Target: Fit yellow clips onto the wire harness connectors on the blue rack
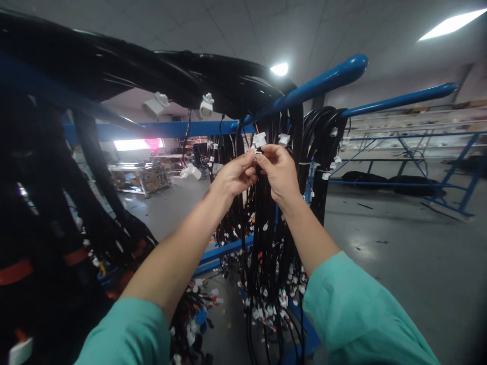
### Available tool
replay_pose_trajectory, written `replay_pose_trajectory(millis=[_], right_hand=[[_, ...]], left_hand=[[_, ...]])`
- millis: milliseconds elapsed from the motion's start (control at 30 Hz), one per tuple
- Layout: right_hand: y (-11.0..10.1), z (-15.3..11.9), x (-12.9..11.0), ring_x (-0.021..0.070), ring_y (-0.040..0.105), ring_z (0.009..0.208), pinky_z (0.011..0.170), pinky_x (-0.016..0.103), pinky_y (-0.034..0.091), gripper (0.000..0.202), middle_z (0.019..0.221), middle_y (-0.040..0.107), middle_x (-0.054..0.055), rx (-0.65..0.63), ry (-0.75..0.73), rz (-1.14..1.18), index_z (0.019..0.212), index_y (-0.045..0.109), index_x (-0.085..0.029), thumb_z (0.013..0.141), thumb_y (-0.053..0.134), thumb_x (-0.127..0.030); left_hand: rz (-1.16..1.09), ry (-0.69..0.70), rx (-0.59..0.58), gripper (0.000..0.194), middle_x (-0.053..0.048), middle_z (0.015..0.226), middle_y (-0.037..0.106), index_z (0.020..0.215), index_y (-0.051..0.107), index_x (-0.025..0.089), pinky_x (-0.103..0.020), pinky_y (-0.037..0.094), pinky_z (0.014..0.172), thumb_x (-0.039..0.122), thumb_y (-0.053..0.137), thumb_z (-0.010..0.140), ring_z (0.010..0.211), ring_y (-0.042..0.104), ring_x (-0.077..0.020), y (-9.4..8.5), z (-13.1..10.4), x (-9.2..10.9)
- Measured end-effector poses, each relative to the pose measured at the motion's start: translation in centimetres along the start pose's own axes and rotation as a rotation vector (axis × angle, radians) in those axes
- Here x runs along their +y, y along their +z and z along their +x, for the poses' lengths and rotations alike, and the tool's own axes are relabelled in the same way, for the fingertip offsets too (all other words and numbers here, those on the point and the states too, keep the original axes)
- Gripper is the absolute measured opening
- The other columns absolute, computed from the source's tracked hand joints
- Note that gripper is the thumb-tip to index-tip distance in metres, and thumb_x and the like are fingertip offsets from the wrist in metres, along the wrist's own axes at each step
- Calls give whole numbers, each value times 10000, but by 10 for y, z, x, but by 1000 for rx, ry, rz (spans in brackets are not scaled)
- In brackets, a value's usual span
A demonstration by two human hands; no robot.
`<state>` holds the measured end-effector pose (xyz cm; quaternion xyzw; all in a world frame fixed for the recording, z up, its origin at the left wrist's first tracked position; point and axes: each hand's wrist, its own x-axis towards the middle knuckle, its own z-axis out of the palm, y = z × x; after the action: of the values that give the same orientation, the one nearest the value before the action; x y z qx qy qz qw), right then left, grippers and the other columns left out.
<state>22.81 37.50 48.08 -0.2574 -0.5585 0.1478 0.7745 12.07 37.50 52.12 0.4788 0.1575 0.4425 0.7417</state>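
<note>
My left hand (239,173) and my right hand (279,170) meet in front of a hanging bundle of black wire harnesses (262,223). Between their fingertips is a small white connector (256,152), pinched from both sides and partly covered by the fingers. Just above it sits another white connector (259,139) on a thin reddish wire; whether the two are joined I cannot tell. A further white connector (283,139) dangles right of my right hand. Both arms are stretched forward in green sleeves.
Blue rack bars (327,78) jut out overhead, draped with thick black cable bundles (182,76). More harnesses (317,152) hang on the right. Many loose connector ends (270,304) hang low near the floor. A blue frame (411,185) and a cart with boxes (142,177) stand farther back.
</note>
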Motion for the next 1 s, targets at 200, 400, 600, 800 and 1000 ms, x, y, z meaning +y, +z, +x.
replay_pose_trajectory(millis=[200, 400, 600, 800, 1000], right_hand=[[-1, 0, -6, 119, 571, 763, 714, 261, 473, 214, 807, 616, -4, -70, 38, 13, 811, 584, -187, 687, 685, -330], [3, 0, -7, 101, 548, 653, 674, 261, 464, 67, 691, 586, -34, 2, 18, 6, 700, 565, -175, 680, 628, -167], [6, -8, 0, 107, 550, 668, 618, 242, 456, 64, 720, 611, -22, 6, 122, 35, 717, 598, -177, 675, 624, -217], [-11, -44, 9, 112, 565, 658, 540, 237, 460, 292, 840, 632, 8, -68, 268, -17, 925, 633, -194, 667, 629, -330], [-67, -87, 41, 91, 550, 560, 508, 219, 448, 273, 676, 615, -3, 66, 431, -110, 791, 654, -157, 584, 697, -330]], left_hand=[[77, 28, 1, 210, 101, 416, 397, 684, 467, 137, -120, 232, 305, 164, 473, 892, 240, 245, 13, 0, -2, 1], [193, 46, 71, 232, 118, 385, 318, 663, 433, 145, -121, 268, 320, 99, 443, 890, 232, 225, 3, 3, -3, 1], [280, 83, 48, 151, 89, 478, 443, 720, 490, 134, -134, 306, 340, 148, 504, 869, 254, 241, 10, -10, -3, -3], [354, 38, 200, 73, -7, 704, 657, 894, 554, 142, -195, 406, 403, 124, 512, 838, 324, 437, -40, -40, -45, 5], [343, 158, 259, 181, 3, 654, 644, 854, 591, 115, -184, 412, 413, 107, 643, 681, 359, 463, -39, -78, -119, 3]])
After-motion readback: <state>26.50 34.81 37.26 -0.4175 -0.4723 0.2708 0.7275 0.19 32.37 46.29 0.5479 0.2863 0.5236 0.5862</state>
